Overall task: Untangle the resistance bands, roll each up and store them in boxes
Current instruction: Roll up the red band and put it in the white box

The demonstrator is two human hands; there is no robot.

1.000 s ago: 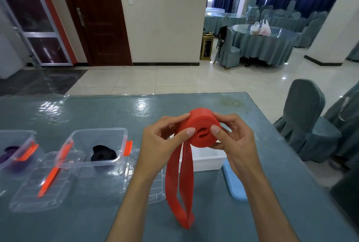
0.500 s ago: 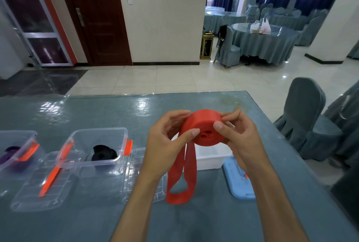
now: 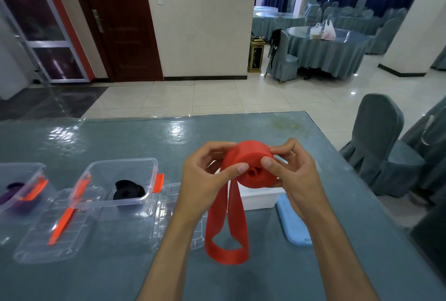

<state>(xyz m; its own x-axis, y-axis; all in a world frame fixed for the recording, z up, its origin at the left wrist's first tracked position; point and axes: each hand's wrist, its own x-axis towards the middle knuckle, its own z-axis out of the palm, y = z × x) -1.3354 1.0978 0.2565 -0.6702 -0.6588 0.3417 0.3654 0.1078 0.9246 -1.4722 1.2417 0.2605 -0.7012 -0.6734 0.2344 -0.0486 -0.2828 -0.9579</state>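
while both hands hold the red band (image 3: 251, 168) roll up off the table | left hand (image 3: 205, 180) and right hand (image 3: 293, 175) pinch its sides, thumbs on the near face | loose tail hangs below the grip | keep tension, wind evenly | white box (image 3: 259, 198) just behind, under the roll

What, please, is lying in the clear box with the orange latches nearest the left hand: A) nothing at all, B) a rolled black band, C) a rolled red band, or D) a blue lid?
B: a rolled black band lies in the clear box, while the red band is gripped by the left hand and right hand.
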